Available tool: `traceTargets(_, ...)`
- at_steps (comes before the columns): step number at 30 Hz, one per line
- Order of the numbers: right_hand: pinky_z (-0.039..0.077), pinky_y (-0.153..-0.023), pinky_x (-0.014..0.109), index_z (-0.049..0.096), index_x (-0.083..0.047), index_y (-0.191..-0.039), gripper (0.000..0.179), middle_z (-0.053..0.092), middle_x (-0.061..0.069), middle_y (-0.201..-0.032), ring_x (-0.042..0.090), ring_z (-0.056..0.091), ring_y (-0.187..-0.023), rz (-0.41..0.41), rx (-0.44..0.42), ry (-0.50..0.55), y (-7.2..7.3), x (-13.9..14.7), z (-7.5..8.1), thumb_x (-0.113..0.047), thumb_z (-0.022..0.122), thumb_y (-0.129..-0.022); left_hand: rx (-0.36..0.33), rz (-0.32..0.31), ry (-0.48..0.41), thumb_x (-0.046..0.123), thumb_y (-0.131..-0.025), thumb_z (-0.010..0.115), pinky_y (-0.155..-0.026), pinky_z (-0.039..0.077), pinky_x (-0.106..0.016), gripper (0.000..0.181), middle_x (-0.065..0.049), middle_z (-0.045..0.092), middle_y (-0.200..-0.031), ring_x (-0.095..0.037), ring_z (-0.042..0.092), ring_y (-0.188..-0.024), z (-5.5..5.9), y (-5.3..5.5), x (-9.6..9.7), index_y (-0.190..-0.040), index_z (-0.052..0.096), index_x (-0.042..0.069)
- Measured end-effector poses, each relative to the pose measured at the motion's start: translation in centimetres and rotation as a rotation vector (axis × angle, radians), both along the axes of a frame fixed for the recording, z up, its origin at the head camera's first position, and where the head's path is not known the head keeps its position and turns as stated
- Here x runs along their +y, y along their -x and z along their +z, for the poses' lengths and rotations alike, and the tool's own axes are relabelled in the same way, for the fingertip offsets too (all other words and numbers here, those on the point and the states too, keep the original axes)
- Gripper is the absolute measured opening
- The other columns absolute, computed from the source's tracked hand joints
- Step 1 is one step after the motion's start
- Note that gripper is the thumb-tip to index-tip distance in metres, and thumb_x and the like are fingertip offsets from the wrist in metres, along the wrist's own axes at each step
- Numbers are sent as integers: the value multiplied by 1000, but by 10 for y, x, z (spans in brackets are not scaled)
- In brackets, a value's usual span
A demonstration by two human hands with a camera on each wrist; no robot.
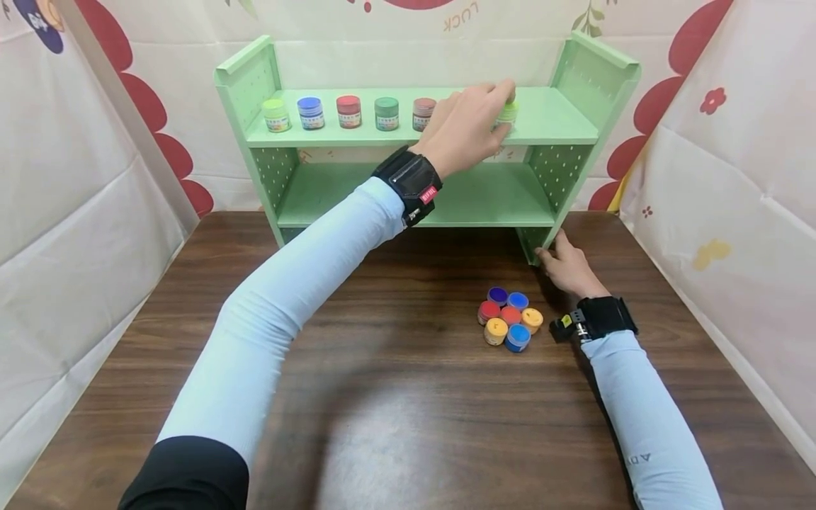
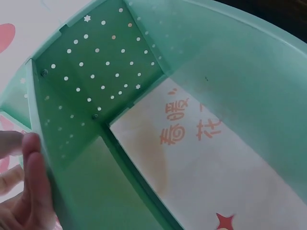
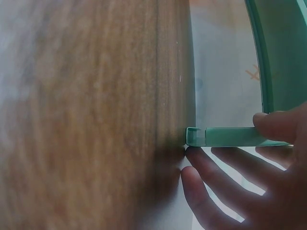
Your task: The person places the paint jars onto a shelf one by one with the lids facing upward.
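My left hand (image 1: 468, 127) reaches over the upper tier of a green shelf (image 1: 414, 185) and holds a yellow-green paint jar (image 1: 508, 113) at its right part. The fingers cover much of that jar, and in the left wrist view the hand (image 2: 29, 191) hides it. Left of the hand stand a yellow-green jar (image 1: 276, 115), a blue jar (image 1: 311, 113), a red jar (image 1: 348, 112), a green jar (image 1: 386, 114) and a brownish-red jar (image 1: 423, 114). Low on the shelf's right side, my right hand (image 1: 570, 269) grips the side panel (image 3: 230, 137), thumb on one face and fingers on the other.
On the brown wooden table (image 1: 382, 425), several paint jars stand clustered in front of the shelf's right end, among them a red jar (image 1: 489, 312), a yellow jar (image 1: 495, 331) and a blue jar (image 1: 518, 338). Patterned cloth (image 1: 733, 212) hangs behind and at both sides.
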State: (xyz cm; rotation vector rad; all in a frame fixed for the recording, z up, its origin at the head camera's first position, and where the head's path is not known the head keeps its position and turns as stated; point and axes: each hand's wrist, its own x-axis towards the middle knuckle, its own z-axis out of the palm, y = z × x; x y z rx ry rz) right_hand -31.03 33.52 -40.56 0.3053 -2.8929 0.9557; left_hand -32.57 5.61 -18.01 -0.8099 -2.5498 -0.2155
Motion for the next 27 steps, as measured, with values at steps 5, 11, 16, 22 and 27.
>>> traceTargets(5, 48, -72, 36, 20, -5, -159, 58, 59, 29, -123, 36, 65, -88, 5, -2, -2, 0, -1, 2, -30, 40, -111, 10, 29, 12, 32, -107, 51, -67, 41, -26, 31, 5, 57, -107, -12, 52, -87, 0, 3, 2, -134, 54, 17)
traceTargets(11, 49, -75, 37, 18, -4, -160, 60, 56, 30, -131, 37, 65, -93, 1, -28, 2, 0, -4, 6, -29, 40, -111, 27, 74, 22, 29, -108, 46, -63, 41, -27, 24, 4, 58, -105, -13, 53, -82, 1, 4, 3, -125, 55, 15)
traceTargets(16, 49, -74, 37, 17, -4, -161, 60, 56, 31, -133, 37, 65, -93, -6, -27, 1, 0, -6, 8, -27, 41, -111, 28, 85, 20, 30, -108, 46, -62, 41, -27, 26, 4, 60, -107, -13, 54, -83, 2, 5, 4, -128, 56, 16)
traceTargets(22, 50, -77, 41, 16, -4, -162, 61, 54, 31, -135, 38, 65, -95, 1, -33, 5, 0, -5, 7, -29, 40, -111, 50, 31, -24, 29, -107, 50, -64, 40, -26, 35, 1, 67, -117, -13, 55, -86, -1, 5, -1, -138, 54, 16)
traceTargets(27, 51, -80, 44, 16, -4, -161, 61, 56, 31, -133, 39, 66, -96, -1, -38, -4, -3, -1, 3, -31, 39, -111, 99, -95, -86, 30, -105, 57, -63, 41, -25, 44, -4, 57, -150, -14, 61, -84, -12, 1, -9, -146, 53, 15)
